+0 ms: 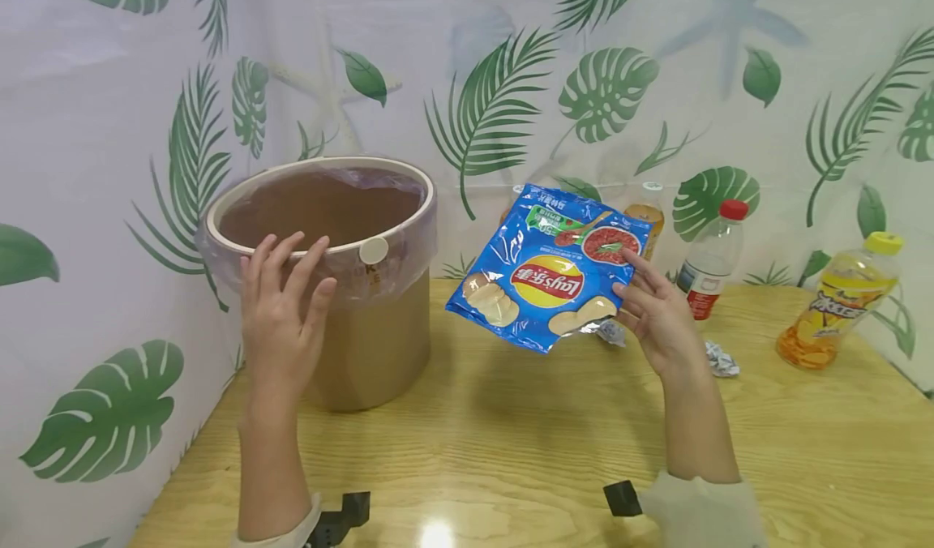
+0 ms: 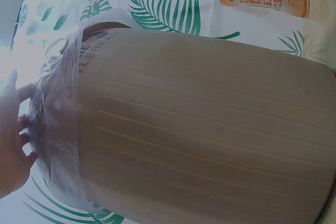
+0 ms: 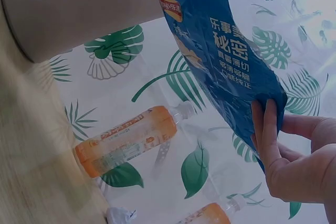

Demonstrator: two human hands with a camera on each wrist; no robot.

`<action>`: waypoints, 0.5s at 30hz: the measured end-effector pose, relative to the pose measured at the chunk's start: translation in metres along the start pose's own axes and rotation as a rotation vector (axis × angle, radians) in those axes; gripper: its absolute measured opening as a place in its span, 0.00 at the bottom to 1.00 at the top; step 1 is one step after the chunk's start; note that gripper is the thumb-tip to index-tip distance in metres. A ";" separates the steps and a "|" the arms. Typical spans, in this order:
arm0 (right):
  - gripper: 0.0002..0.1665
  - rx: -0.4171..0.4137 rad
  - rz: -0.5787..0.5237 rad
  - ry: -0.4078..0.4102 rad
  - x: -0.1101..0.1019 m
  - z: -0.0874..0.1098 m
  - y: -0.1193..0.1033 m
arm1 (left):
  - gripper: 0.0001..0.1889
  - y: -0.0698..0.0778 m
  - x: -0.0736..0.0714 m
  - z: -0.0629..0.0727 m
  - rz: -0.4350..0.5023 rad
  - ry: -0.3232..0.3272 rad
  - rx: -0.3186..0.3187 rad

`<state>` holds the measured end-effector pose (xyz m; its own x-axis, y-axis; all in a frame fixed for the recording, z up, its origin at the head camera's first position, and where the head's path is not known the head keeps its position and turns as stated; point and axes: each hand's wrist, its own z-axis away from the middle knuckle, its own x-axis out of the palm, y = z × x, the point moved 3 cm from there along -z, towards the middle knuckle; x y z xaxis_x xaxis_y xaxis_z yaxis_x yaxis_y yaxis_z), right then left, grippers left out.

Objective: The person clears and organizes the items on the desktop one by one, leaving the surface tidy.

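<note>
A blue Lay's potato chip bag [image 1: 543, 268] hangs above the table, tilted, its printed front toward the head camera. My right hand [image 1: 660, 321] pinches it at the right edge, thumb on one face and fingers on the other; the right wrist view shows the bag [image 3: 218, 51] from its back. On the left stands a brown trash bin [image 1: 379, 353] with a clear plastic liner [image 1: 343, 276] folded over its rim. My left hand [image 1: 280, 313] is at the near side of that rim, fingers spread and loosely bent, fingertips right at the liner [image 2: 58, 124].
Behind the bag stands a bottle with orange labelling [image 3: 128, 137], and another bottle [image 1: 652, 195] shows at its right. Farther right are a red-capped bottle [image 1: 711, 260] and a yellow-capped bottle [image 1: 839, 305]. Crumpled silver balls [image 1: 721, 360] lie on the wooden table [image 1: 511, 451].
</note>
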<state>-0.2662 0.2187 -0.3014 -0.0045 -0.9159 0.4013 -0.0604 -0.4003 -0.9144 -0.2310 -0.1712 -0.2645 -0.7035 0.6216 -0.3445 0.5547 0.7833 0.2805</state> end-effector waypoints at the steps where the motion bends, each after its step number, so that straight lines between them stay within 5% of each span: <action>1: 0.39 -0.005 -0.014 0.001 0.001 0.001 -0.001 | 0.30 0.000 -0.001 0.000 -0.001 0.001 0.000; 10: 0.39 -0.033 -0.121 -0.027 0.014 0.005 -0.021 | 0.30 0.001 -0.001 0.000 0.011 -0.003 -0.009; 15: 0.38 -0.046 -0.090 -0.027 0.025 0.005 -0.034 | 0.30 0.001 0.000 0.000 0.004 -0.002 -0.004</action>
<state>-0.2590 0.2088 -0.2606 0.0298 -0.8772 0.4791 -0.1047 -0.4795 -0.8713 -0.2304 -0.1702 -0.2644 -0.7007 0.6244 -0.3450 0.5554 0.7810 0.2855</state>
